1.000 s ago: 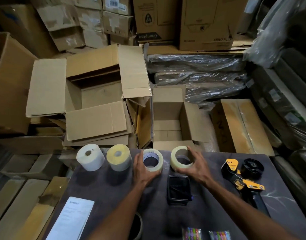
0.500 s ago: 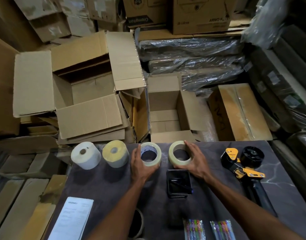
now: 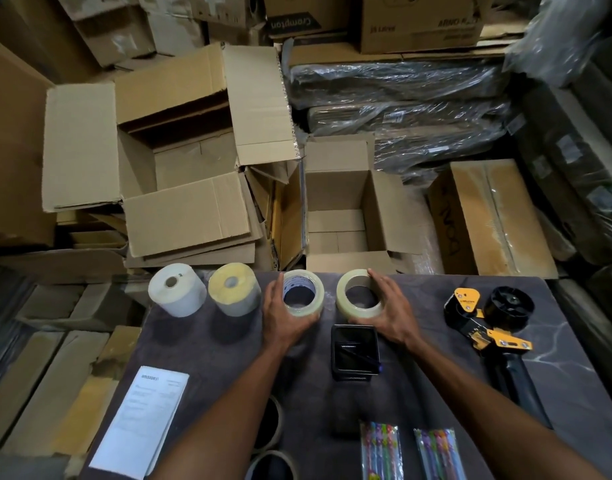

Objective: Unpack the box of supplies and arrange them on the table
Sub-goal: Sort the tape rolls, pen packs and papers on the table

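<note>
**Squaring up the tape rolls along the far edge**

We have both hands on the dark marbled table (image 3: pixel 557 393), each curled round a roll of clear packing tape lying flat near the far edge. Our left hand (image 3: pixel 280 318) cups the clear tape roll with the printed core (image 3: pixel 303 293), fingers along its left side and thumb wrapping the near rim. Our right hand (image 3: pixel 389 315) wraps the plain clear tape roll (image 3: pixel 359 294) from the right, fingertips up on its far rim. Both rolls rest on the surface, close together but not touching; we judge that we hold them like this to nudge them into line rather than to lift them.

They extend a row begun toward the far left corner: a white paper label roll (image 3: pixel 177 289) and a yellowish paper label roll (image 3: pixel 234 287) stand side by side on end. Keeping like with like along one edge seems to be the plan.

Just behind the plain roll sits a black mesh pen holder (image 3: pixel 355 351). Toward the right edge lies a black and yellow tape dispenser gun (image 3: pixel 484 327). Along the near edge we see two clear packets of coloured pens (image 3: pixel 410 452), and at the near left corner a white printed invoice sheet (image 3: pixel 142 415).

Beyond the far edge the small open cardboard box (image 3: pixel 335 206) looks emptied, so unpacking appears largely finished and arranging is what remains.
</note>
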Available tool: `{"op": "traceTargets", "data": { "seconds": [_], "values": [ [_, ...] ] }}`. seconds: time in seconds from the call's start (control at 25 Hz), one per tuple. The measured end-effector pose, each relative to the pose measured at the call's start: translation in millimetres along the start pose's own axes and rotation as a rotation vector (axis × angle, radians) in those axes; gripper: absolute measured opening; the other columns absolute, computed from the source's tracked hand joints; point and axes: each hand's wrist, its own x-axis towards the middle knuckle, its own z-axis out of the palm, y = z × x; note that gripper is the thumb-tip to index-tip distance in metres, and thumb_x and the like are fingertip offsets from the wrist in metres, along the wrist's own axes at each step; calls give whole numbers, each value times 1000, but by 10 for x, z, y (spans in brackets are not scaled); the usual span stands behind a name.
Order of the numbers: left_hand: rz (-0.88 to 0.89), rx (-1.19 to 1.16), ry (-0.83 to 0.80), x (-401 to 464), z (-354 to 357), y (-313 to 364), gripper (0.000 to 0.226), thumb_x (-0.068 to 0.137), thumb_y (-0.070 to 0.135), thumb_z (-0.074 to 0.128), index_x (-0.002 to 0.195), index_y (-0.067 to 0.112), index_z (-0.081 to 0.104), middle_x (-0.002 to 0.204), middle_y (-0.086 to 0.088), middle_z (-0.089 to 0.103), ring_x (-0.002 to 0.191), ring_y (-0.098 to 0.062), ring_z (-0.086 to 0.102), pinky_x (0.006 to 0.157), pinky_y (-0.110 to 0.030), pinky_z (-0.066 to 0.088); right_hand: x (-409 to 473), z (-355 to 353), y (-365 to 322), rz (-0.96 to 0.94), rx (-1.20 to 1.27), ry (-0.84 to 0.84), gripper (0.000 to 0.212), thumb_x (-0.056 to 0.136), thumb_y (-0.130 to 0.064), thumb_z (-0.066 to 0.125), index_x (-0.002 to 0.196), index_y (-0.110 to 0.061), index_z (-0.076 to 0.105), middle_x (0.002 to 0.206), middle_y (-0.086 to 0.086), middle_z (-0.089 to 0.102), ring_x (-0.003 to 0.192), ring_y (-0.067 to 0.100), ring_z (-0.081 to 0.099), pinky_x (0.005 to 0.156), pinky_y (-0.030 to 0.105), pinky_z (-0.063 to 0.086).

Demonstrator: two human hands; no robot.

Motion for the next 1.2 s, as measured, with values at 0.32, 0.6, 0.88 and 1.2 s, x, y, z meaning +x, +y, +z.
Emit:
{"op": "traceTargets", "data": {
  "seconds": [0.32,0.6,0.88,1.2],
  "values": [
    [-14,146,-166,-47,-139,-20,136,58,46,91,159,28,1,167,-2,6,153,-20,5,123,-40,17,-62,-190,57,119,24,-115,140,54,-28,95,159,-32,1,154,4,42,142,21,38,118,40,32],
    [-51,128,-137,-341,-387,20,127,63,15,86,159,17,3,163,-9,20,151,-25,16,119,-41,23,-430,-350,-83,222,147,-68,99,78,-1,73,157,-20,18,153,9,41,140,25,41,113,42,41],
    [-35,43,-93,-640,-699,302,77,71,10,73,141,19,43,123,-4,53,114,-20,50,96,-34,45,-864,-429,-245,229,197,30,61,95,1,50,153,-11,33,150,12,45,133,24,46,109,42,43],
    [18,-42,-172,-1018,-1048,344,40,76,2,69,115,11,68,99,-6,67,83,-18,62,81,-30,57,-1529,-361,-342,244,246,127,57,92,1,52,147,-12,44,141,13,55,126,23,55,104,42,50]
  ]
}}
